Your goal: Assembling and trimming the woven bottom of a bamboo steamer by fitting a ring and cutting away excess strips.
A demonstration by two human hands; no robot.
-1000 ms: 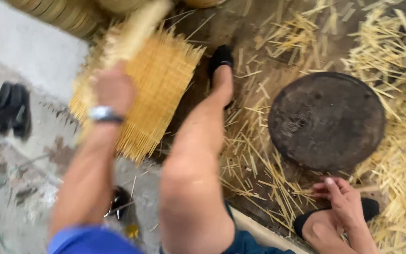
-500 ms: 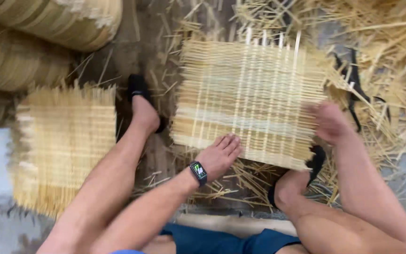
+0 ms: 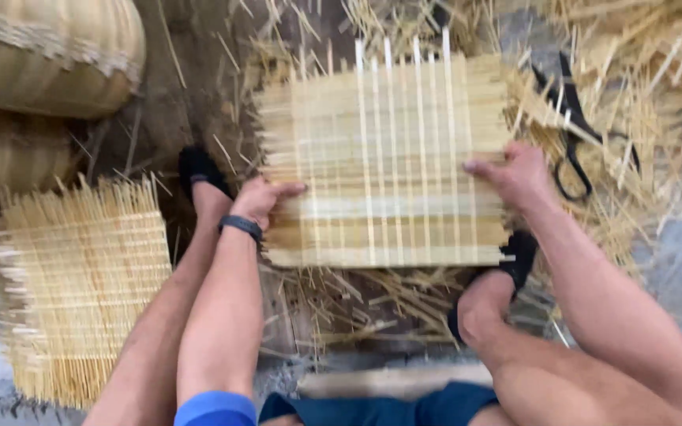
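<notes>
A square woven bamboo mat (image 3: pixel 388 158) lies flat on the straw-strewn floor between my feet, loose strip ends sticking out at its far edge. My left hand (image 3: pixel 262 197), with a dark band on the wrist, grips the mat's left edge. My right hand (image 3: pixel 515 173) holds its right edge, thumb on top. Both my legs flank the mat, each foot in a black sandal.
A stack of finished woven mats (image 3: pixel 73 288) sits at the left. Rolled woven baskets (image 3: pixel 49 55) lie at the top left. Black scissors (image 3: pixel 574 130) rest on the straw right of the mat. Loose bamboo strips (image 3: pixel 357 296) cover the floor.
The view has swung from a dark round block and the left stack to the mat. My left hand has moved from the mat's near edge to its left edge; both hands now hold it.
</notes>
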